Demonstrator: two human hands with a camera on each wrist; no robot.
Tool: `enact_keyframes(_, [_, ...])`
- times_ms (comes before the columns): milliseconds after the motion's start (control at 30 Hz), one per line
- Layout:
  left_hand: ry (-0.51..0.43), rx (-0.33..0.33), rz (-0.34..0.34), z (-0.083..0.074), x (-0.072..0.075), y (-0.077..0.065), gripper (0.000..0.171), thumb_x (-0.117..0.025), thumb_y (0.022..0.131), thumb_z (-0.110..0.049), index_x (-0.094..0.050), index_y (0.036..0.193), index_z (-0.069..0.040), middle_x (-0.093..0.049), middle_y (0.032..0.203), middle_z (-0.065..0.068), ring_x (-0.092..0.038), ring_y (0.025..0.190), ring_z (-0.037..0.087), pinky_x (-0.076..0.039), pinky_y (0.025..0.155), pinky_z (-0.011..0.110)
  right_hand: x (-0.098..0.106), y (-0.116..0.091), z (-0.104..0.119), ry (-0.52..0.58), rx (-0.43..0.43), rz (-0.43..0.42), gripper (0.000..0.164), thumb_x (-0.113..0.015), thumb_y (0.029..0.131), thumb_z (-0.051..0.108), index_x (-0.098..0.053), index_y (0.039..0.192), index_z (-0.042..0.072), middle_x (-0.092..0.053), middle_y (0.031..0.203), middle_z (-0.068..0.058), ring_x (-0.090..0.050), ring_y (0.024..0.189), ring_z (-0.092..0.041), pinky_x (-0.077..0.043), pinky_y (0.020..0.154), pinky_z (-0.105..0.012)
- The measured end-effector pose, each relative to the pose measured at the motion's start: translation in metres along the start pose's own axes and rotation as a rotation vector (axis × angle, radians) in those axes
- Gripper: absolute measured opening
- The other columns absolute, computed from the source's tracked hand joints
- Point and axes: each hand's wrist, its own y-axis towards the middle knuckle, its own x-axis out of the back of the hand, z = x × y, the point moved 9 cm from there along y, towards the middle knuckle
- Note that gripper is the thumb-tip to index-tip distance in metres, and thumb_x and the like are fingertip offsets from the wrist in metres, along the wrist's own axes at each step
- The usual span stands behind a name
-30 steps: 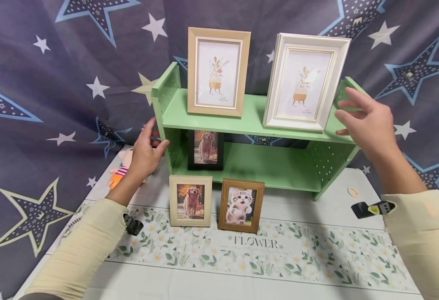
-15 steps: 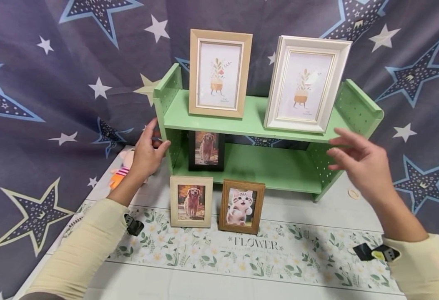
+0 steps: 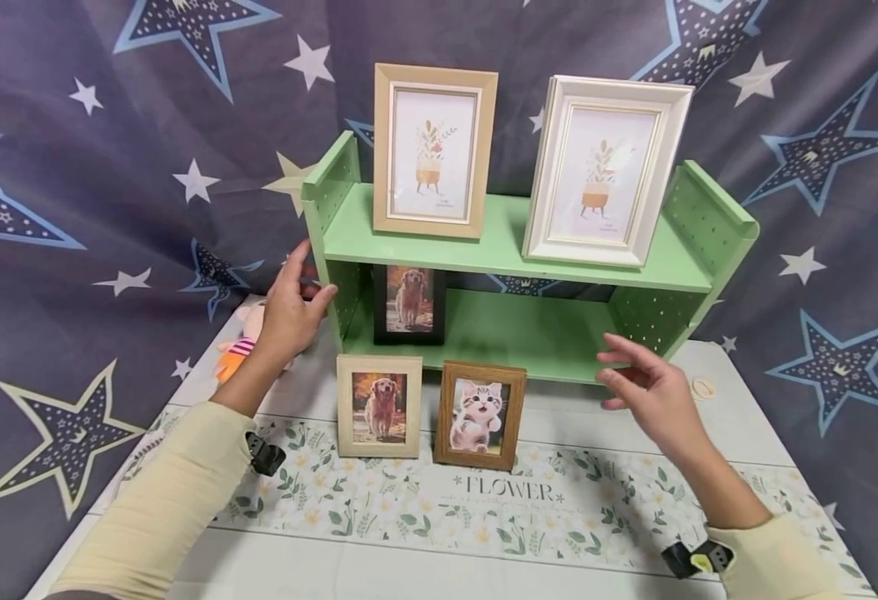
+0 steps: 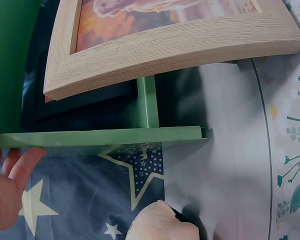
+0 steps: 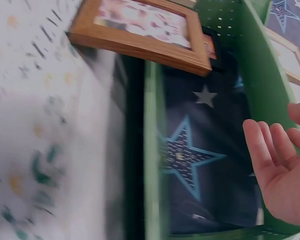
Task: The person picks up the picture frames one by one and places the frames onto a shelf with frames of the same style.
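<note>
My left hand point(image 3: 294, 307) rests its fingertips against the left side panel of a green two-tier shelf point(image 3: 514, 271); the left wrist view shows the fingers point(image 4: 27, 165) at the panel's edge. In front of the lower tier's right part hangs my right hand point(image 3: 644, 387), fingers loosely bent and holding nothing. To its left, a brown wooden photo frame point(image 3: 446, 417) with a cat picture stands on the table, beside a pale wood photo frame point(image 3: 343, 417) with a dog picture. A black photo frame point(image 3: 380, 308) stands in the lower tier's left end.
On the upper tier stand a tan picture frame point(image 3: 384, 150) and a white picture frame point(image 3: 542, 171). A plush toy point(image 3: 234, 354) lies left of the shelf. A small beige ring point(image 3: 702, 388) lies on the table to the right. A star-patterned cloth point(image 3: 108, 233) hangs behind.
My right hand has moved down and to the left, from beside the white frame and right panel to in front of the lower tier. The left hand has stayed at the left panel.
</note>
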Motion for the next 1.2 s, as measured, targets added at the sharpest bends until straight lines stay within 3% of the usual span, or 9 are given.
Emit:
enact_keyframes(133, [0.007,-0.001,0.001,0.000,0.000,0.000,0.072,-0.065,0.100,-0.015,-0.028,0.162,-0.021,-0.059,0.126,0.023,-0.066,0.092,0.031,-0.043,0.066,0.009,-0.020,-0.006,-0.022,0.046,-0.057,0.028,0.052,-0.065,0.099,0.005,-0.050,0.149,0.003,-0.068,0.109,0.021,-0.070,0.086,-0.001,-0.063,0.068,-0.031])
enact_keyframes(333, [0.011,-0.005,0.001,0.000,0.000,-0.001,0.072,-0.065,0.100,-0.015,-0.028,0.162,-0.020,-0.059,0.125,0.023,-0.066,0.091,0.032,-0.043,0.065,0.008,-0.057,-0.012,-0.051,0.075,-0.147,0.069,0.055,-0.068,0.096,0.002,-0.051,0.148,0.005,-0.067,0.124,-0.022,-0.069,0.088,-0.004,-0.064,0.069,-0.033])
enact_keyframes(433, [0.011,-0.010,-0.004,-0.001,0.001,-0.001,0.071,-0.065,0.100,-0.014,-0.029,0.161,-0.020,-0.060,0.123,0.023,-0.066,0.091,0.032,-0.043,0.065,0.008,-0.076,-0.016,-0.063,0.095,-0.178,0.081,0.056,-0.067,0.095,0.000,-0.051,0.149,0.006,-0.062,0.129,-0.032,-0.070,0.092,-0.013,-0.064,0.070,-0.033])
enact_keyframes(600, [0.001,-0.009,0.002,-0.001,0.000,0.000,0.071,-0.065,0.100,-0.014,-0.029,0.161,-0.021,-0.059,0.122,0.023,-0.066,0.091,0.033,-0.044,0.063,0.006,-0.099,-0.024,-0.081,0.141,-0.253,0.068,0.059,-0.067,0.093,-0.003,-0.052,0.149,0.011,-0.064,0.128,-0.029,-0.071,0.093,-0.032,-0.064,0.071,-0.034])
enact_keyframes(933, [-0.021,-0.024,-0.007,-0.002,0.001,0.000,0.072,-0.065,0.100,-0.012,-0.029,0.161,-0.021,-0.059,0.125,0.024,-0.067,0.089,0.034,-0.044,0.061,0.004,-0.128,-0.044,-0.106,0.203,-0.421,0.063,0.070,-0.071,0.091,-0.001,-0.049,0.153,0.023,-0.065,0.128,-0.021,-0.072,0.096,-0.023,-0.064,0.070,-0.035])
enact_keyframes(1200, [-0.020,-0.028,-0.008,-0.002,0.000,-0.001,0.072,-0.066,0.099,-0.011,-0.030,0.161,-0.020,-0.060,0.124,0.024,-0.066,0.087,0.031,-0.044,0.061,0.004,-0.132,-0.049,-0.111,0.237,-0.446,0.014,0.067,-0.071,0.089,-0.005,-0.056,0.148,0.022,-0.067,0.121,-0.020,-0.071,0.095,-0.022,-0.064,0.070,-0.037])
